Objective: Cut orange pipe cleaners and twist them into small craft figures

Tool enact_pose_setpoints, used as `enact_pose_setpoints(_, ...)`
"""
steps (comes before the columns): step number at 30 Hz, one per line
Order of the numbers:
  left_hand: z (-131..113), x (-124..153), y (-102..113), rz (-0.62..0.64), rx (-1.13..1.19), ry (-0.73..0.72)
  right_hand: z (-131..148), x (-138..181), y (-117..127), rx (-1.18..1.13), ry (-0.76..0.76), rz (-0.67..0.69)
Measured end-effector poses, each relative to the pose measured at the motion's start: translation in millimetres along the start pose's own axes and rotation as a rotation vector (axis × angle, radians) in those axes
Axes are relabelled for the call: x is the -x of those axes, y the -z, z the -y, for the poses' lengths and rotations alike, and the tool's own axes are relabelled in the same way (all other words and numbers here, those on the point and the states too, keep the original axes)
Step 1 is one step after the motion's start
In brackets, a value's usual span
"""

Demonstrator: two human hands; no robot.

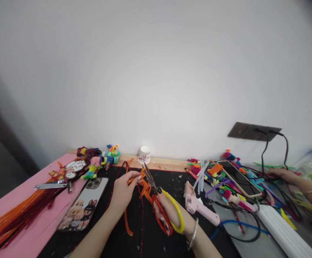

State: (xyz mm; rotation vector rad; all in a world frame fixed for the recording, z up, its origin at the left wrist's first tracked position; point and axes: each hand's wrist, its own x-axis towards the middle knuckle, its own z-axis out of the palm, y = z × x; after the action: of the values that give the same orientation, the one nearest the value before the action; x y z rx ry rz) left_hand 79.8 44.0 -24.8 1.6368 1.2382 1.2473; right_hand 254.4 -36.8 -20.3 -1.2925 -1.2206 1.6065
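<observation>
Between the fingers of my left hand (125, 186) is a piece of orange pipe cleaner (146, 191), folded into several bends that hang toward the right. My right hand (168, 208) grips scissors (162, 219) with red and yellow handles. Their blades (151, 178) point up and left, beside the orange piece at my left fingertips; whether they touch it I cannot tell. A loose orange strand (127, 222) and a dark red one (142, 229) lie on the black mat (156, 247) below my hands.
To the left are a phone in a cartoon case (83, 208) and bundled orange pipe cleaners (18, 211). A paper cup (144, 155) stands by the wall. On the right lie a pink glue gun (200, 208), another phone (239, 179), a white power strip (285, 231) and another person's hand (282, 175).
</observation>
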Motion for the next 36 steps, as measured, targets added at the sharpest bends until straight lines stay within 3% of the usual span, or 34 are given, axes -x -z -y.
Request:
enact_pose_setpoints(10, -4.9, -0.5, -3.1, 0.106, 0.12, 0.122, 2.3, -2.8, 0.2, -0.024, -0.062, 0.018)
enact_pose_setpoints(20, -7.4, 0.8, -5.8, 0.379, 0.581, 0.401, 5.3, -1.2, -2.3, -0.141, -0.036, 0.151)
enact_pose_setpoints(26, -7.1, 0.9, -7.6, 0.397, 0.652, 0.367, 3.7, -2.9, 0.5, -0.158, -0.047, 0.209)
enact_pose_setpoints(30, -6.4, -1.8, -7.8, 0.312, 0.679, 0.33, 5.0, -1.8, -0.3, -0.18, -0.057, 0.216)
enact_pose_setpoints(36, -4.7, -2.3, -4.8, 0.186, 0.379, 0.119, 8.3, 0.1, -8.8, -0.272, -0.071, 0.229)
